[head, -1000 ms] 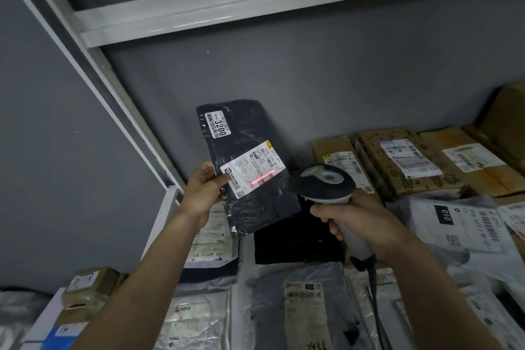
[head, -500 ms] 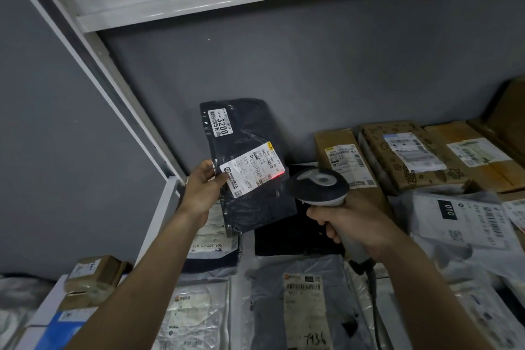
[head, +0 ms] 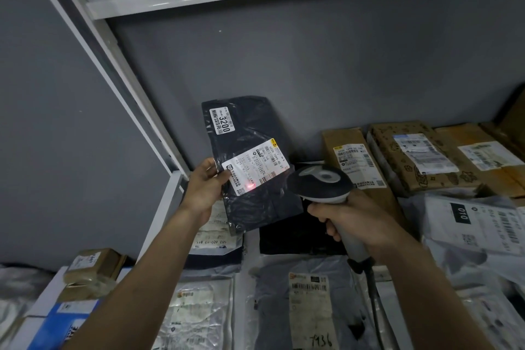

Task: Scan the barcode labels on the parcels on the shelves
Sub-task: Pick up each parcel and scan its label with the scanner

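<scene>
My left hand (head: 205, 185) grips the left edge of a black plastic parcel (head: 250, 133) and holds it upright above the shelf. Its white barcode label (head: 257, 166) faces me, and a red scanner dot glows near the label's lower left part. A smaller sticker reading 3200 (head: 223, 121) sits at the parcel's top left. My right hand (head: 349, 217) grips the handle of a grey and white barcode scanner (head: 321, 180), whose head points at the label from the right, close to the parcel.
Brown cardboard boxes (head: 412, 156) with labels line the back right of the shelf. Grey and white mailer bags (head: 312, 301) cover the front. A white bag marked 010 (head: 466, 221) lies at the right. Small taped boxes (head: 91, 268) sit at lower left. A white shelf upright (head: 119, 74) slants on the left.
The red scan light moved from the label's right side down to its lower left. The parcel and the scanner shifted slightly; both hands keep their hold.
</scene>
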